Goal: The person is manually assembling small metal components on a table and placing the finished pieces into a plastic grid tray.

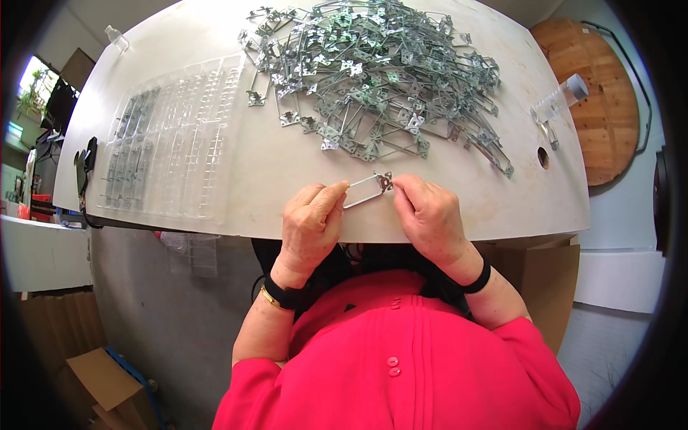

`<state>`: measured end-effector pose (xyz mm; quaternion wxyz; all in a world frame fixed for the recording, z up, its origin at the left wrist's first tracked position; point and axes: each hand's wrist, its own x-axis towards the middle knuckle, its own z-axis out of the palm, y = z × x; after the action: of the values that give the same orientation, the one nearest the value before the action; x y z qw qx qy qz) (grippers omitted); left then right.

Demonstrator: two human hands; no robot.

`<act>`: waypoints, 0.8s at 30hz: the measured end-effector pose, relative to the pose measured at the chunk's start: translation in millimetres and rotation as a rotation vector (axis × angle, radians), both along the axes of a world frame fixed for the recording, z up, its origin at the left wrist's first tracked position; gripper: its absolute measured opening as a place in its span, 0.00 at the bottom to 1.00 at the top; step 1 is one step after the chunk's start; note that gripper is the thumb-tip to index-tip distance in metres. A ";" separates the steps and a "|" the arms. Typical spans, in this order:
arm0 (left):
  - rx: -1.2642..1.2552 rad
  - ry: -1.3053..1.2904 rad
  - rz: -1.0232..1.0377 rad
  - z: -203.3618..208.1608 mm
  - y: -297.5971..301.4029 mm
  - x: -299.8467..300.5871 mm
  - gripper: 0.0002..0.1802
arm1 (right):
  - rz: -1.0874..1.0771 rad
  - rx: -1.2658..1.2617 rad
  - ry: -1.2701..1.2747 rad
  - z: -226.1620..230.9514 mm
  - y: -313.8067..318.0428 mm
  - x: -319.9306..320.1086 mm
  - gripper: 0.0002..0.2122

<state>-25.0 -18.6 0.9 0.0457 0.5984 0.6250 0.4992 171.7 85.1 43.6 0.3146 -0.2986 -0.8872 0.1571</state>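
Note:
Near the table's front edge, my left hand (313, 218) pinches the long parallel rods of a metal bracket with two rods (365, 192). Its flat, holed end plate points right, towards my right hand (433, 215). The fingers of that hand are curled together right beside the plate; whatever may be between them is hidden. Beyond my hands lies a big tangled heap of similar metal brackets (373, 79). At the left, a clear plastic compartment tray (193, 158) holds several metal parts in its left-hand rows.
A clear bottle with a grey cap (559, 100) lies at the right, near a round hole (543, 158) in the white table (287, 165). A small clear container (117, 39) is at the far left corner. A black tool (86, 168) sits at the left edge. Cardboard boxes (530, 287) stand below.

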 end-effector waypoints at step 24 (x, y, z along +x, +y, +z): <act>0.022 0.004 0.014 -2.5 1.1 0.9 0.11 | -0.032 -0.051 0.051 1.1 -5.2 9.7 0.06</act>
<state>-24.1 -17.5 -1.5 0.0342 0.5955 0.6238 0.5052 181.4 80.0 44.6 0.3320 -0.3167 -0.8697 0.1821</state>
